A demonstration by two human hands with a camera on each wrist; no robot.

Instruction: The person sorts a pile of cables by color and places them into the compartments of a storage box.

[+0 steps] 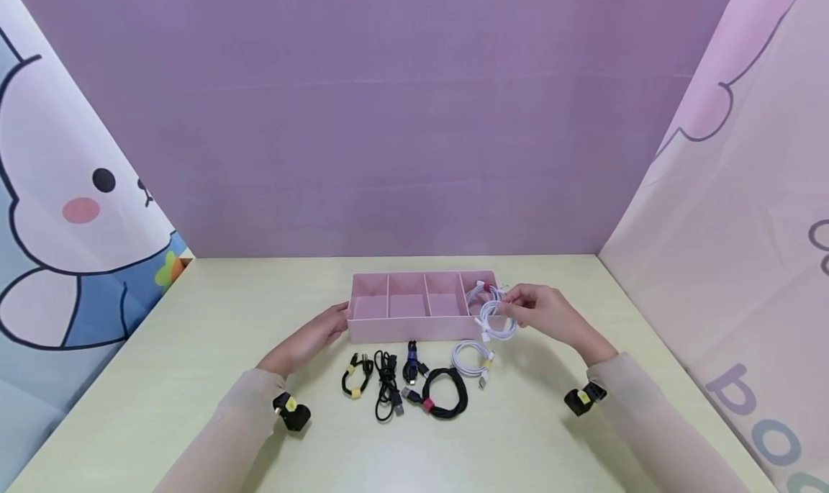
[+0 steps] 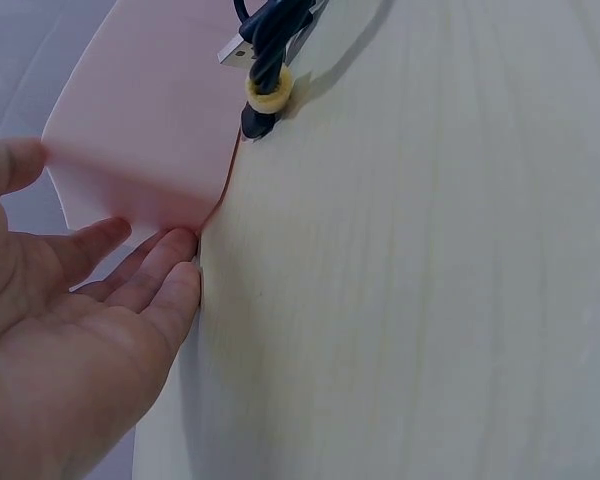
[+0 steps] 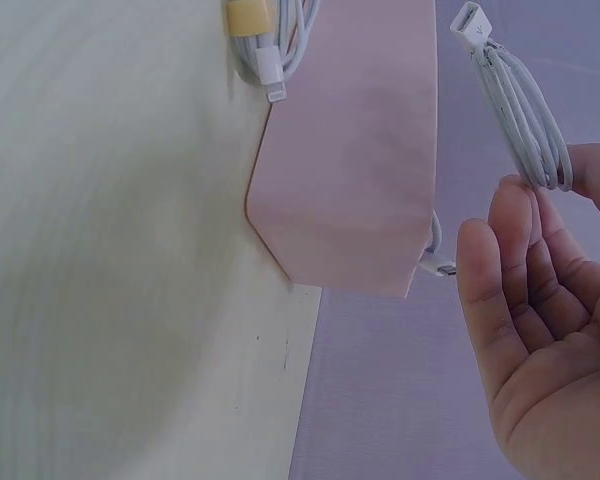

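Note:
A pink organizer box [image 1: 414,329] with several compartments stands on the table. My left hand [image 1: 324,329] touches its left end; in the left wrist view the fingers [image 2: 150,275] lie relaxed against the end wall. My right hand [image 1: 544,309] pinches a coiled white cable [image 1: 497,320] above the box's rightmost compartment. In the right wrist view this held cable [image 3: 520,115] hangs between thumb and fingers, its USB plug pointing up. Another white cable [image 1: 481,289] with a red tie lies in the rightmost compartment, partly hidden by the held one.
In front of the box lie a white cable [image 1: 461,363] with a yellow tie, a black cable [image 1: 463,399] with a red tie, a purple-tied cable [image 1: 411,363], a bundled black cable [image 1: 386,385] and a yellow-tied black cable [image 1: 346,383]. A purple backdrop [image 1: 401,155] stands behind.

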